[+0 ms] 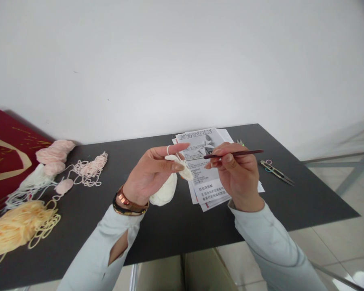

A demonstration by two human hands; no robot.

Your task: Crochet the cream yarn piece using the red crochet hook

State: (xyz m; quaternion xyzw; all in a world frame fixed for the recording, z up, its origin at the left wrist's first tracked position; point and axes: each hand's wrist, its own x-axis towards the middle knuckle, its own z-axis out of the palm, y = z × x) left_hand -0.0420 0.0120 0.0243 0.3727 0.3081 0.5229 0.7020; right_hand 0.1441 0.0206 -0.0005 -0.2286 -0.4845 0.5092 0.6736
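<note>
My left hand is raised over the black table, fingers pinched on a small white crochet piece, with white yarn looped over the forefinger. A white yarn ball lies on the table just behind and below that hand. My right hand is closed on a dark crochet hook, whose tip points left toward the white piece. Both hands hover above a stack of printed instruction sheets.
Small thread snips lie on the table right of the sheets. Loose pink yarn, pink and white skeins and a yellow yarn heap fill the table's left side. A dark red box stands at far left. A white wall rises behind.
</note>
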